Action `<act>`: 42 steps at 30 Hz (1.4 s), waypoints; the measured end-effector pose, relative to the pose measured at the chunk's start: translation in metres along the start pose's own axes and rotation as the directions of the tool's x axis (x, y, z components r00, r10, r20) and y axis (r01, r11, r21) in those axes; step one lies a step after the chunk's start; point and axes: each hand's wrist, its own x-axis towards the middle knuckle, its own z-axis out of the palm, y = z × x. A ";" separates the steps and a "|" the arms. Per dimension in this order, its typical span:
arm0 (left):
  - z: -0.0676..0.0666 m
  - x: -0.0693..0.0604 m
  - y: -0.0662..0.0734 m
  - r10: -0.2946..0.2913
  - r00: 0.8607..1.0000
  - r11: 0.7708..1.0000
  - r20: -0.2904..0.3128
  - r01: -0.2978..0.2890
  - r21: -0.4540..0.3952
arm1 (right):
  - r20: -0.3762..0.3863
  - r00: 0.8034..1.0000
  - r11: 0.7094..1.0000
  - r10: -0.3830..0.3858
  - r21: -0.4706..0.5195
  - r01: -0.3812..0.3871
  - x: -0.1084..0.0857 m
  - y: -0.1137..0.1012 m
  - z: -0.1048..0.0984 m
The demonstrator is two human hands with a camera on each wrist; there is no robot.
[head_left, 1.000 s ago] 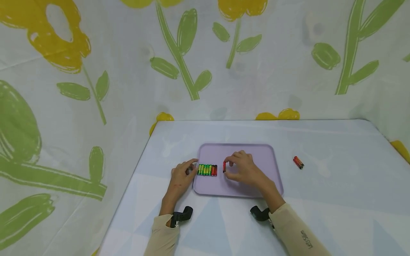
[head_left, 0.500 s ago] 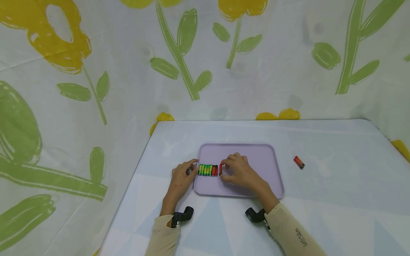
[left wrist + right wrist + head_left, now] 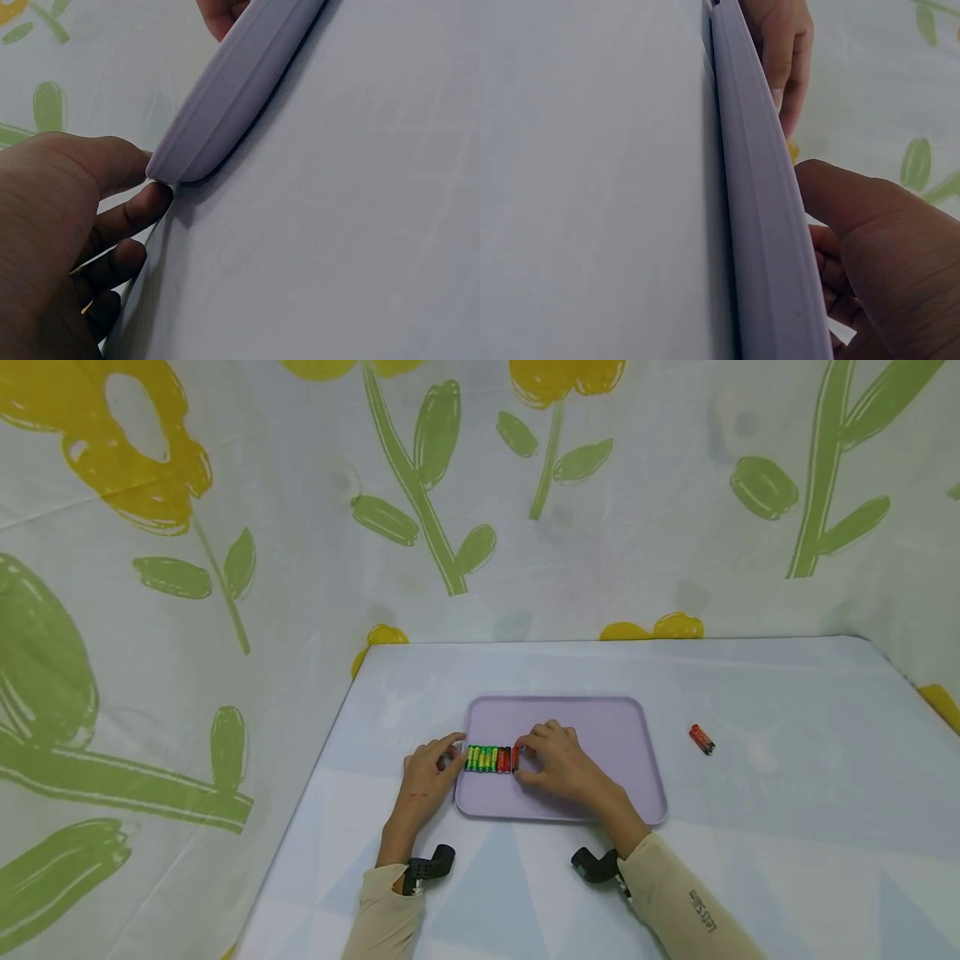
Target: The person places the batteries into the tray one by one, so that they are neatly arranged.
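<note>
On the lilac tray [image 3: 577, 802], a row of several green and red batteries [image 3: 487, 758] lies side by side near the left rim. My right hand [image 3: 558, 762] pinches a red battery [image 3: 515, 760] between thumb and forefinger at the right end of this row, against its neighbour. The tray wall hides that battery in the right wrist view, where the thumb [image 3: 840, 195] shows behind the rim. At the tray's left edge, my left hand [image 3: 427, 777] holds the rim with thumb and forefinger; the left wrist view shows these fingertips [image 3: 156, 196] at the rim.
Two red batteries [image 3: 702, 740] lie together on the table, right of the tray. The pale table [image 3: 787, 827] ends at a flower-patterned cloth [image 3: 300, 527] behind and to the left. Each wrist wears a black camera mount [image 3: 596, 864].
My right hand has moved left with the red battery, closing the gap to the row, and the battery now sits against its end. The left hand has stayed at the tray edge.
</note>
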 end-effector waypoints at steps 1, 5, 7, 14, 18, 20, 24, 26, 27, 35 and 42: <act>0.000 0.000 0.001 0.001 1.000 1.000 -0.001 -0.001 -0.003 | 0.002 1.000 1.000 0.003 0.000 -0.003 0.000 0.000 0.000; 0.000 -0.001 0.003 0.008 1.000 1.000 -0.005 -0.008 -0.010 | 0.016 1.000 1.000 0.019 0.000 -0.019 0.001 -0.001 0.000; 0.000 -0.001 0.003 0.008 1.000 1.000 -0.005 -0.008 -0.010 | 0.021 0.999 1.000 0.026 -0.003 -0.026 0.001 -0.001 0.000; 0.001 -0.001 0.000 0.001 1.000 1.000 -0.002 -0.001 0.004 | 0.038 0.998 0.999 0.042 -0.018 -0.041 -0.001 -0.004 -0.007; 0.001 0.000 -0.002 -0.004 1.000 1.000 0.001 0.004 0.013 | 0.025 0.998 0.999 0.052 -0.010 -0.052 -0.004 -0.004 -0.021; 0.001 0.002 -0.004 0.003 1.000 1.000 0.003 -0.003 0.017 | 0.004 0.998 0.998 0.055 -0.004 -0.055 -0.007 -0.002 -0.029; 0.001 0.004 -0.008 0.012 1.000 1.000 0.001 -0.012 0.016 | -0.034 0.998 0.998 0.057 -0.007 -0.057 -0.014 0.004 -0.043; 0.001 0.004 -0.009 0.007 1.000 1.000 0.002 -0.007 0.014 | -0.044 0.997 0.998 0.059 -0.014 -0.060 -0.019 0.009 -0.048; 0.001 0.004 -0.009 0.003 1.000 1.000 0.004 -0.003 0.011 | -0.048 0.997 0.998 0.061 -0.019 -0.062 -0.021 0.012 -0.051; 0.004 0.002 -0.010 -0.010 1.000 1.000 0.015 0.010 0.006 | -0.117 0.990 0.993 0.083 -0.073 -0.092 -0.042 0.050 -0.073; 0.004 0.002 -0.009 -0.006 1.000 1.000 0.009 0.006 0.010 | -0.124 0.981 0.983 0.149 -0.093 -0.161 -0.057 0.071 -0.095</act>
